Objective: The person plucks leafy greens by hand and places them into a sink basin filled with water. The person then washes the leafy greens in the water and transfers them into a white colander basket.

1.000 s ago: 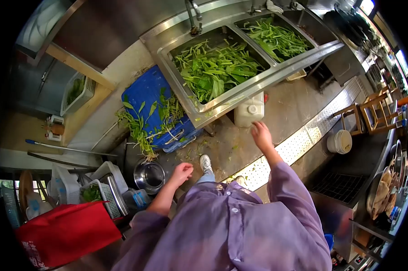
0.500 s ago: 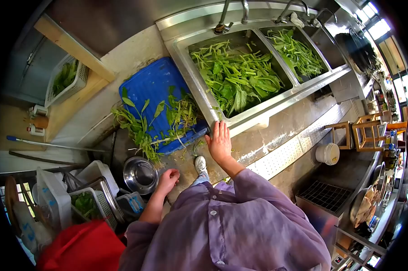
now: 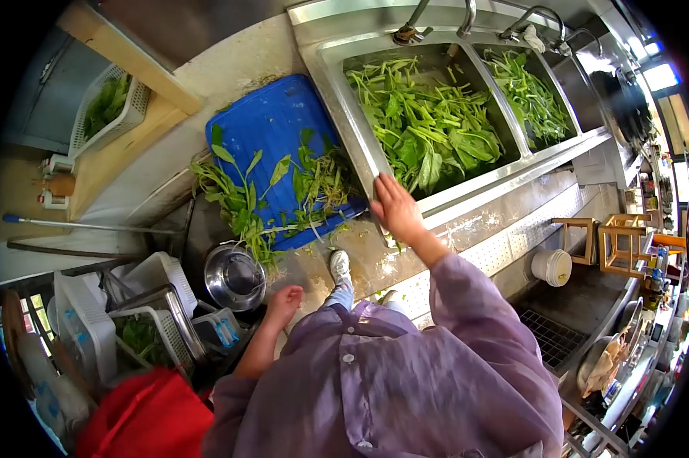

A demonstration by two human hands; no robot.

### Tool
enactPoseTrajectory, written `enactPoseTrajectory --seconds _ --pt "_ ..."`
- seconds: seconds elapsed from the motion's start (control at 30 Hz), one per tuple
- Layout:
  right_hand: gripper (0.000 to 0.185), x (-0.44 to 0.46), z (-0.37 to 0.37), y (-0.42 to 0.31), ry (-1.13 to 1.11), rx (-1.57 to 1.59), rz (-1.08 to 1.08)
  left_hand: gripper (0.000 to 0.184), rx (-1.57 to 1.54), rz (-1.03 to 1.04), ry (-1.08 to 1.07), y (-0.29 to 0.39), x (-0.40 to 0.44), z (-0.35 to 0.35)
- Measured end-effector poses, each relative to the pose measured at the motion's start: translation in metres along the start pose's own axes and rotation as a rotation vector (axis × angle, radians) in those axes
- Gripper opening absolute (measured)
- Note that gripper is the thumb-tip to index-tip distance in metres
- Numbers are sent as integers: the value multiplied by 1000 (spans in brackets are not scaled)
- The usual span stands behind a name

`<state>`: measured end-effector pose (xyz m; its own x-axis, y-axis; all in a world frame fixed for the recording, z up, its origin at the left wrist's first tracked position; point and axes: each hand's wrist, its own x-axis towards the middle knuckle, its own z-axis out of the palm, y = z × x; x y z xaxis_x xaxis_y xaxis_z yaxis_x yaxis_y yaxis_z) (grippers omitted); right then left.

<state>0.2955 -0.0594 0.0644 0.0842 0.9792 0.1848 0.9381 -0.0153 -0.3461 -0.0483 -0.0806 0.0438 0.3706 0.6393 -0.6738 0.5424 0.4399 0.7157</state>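
Touching one steel sink (image 3: 344,114), one right hand (image 3: 399,210), two basins (image 3: 441,70) of greens (image 3: 432,126)

You're above a brown floor (image 3: 474,221), a pale perforated strip (image 3: 527,229) running across it; wooden stools (image 3: 625,248) stand right, bright windows (image 3: 659,77) glow far right, and there's your pale, stained wall (image 3: 256,46) at left.

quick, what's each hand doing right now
Left hand: half open, loosely curled, nothing visible in it.
Right hand: open, fingers at the sink rim, holding nothing.
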Motion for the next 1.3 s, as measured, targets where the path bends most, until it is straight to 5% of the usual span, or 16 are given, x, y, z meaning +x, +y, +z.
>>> enactPoseTrajectory --seconds 0.2,0.43,0.67,0.87,0.93,1.03,1.2,1.3 --pt "61 -67 -21 -27 -55 -83 83 27 140 99 -107 12 28 7" --pt "35 -99 -24 -2 110 -25 4 29 303 246 -180 43 42 26" --pt "20 -110 -18 32 199 47 -18 27 362 124 -214 50 21 52" --pt "9 -200 -19 86 723 260 858 25 419 40 -287 55 4 91" --pt "12 -272 -13 118 824 959 1226 24 452 54 -337 58 0 109" --pt "19 -390 -49 128 1030 1252 1444 25 485 45 -357 57 -1 132" --pt "13 -599 -134 98 1470 729 1464 26 594 17 -459 57 7 166" --pt "8 -677 -240 38 1526 -113 1511 26 652 -82 -481 53 17 175"
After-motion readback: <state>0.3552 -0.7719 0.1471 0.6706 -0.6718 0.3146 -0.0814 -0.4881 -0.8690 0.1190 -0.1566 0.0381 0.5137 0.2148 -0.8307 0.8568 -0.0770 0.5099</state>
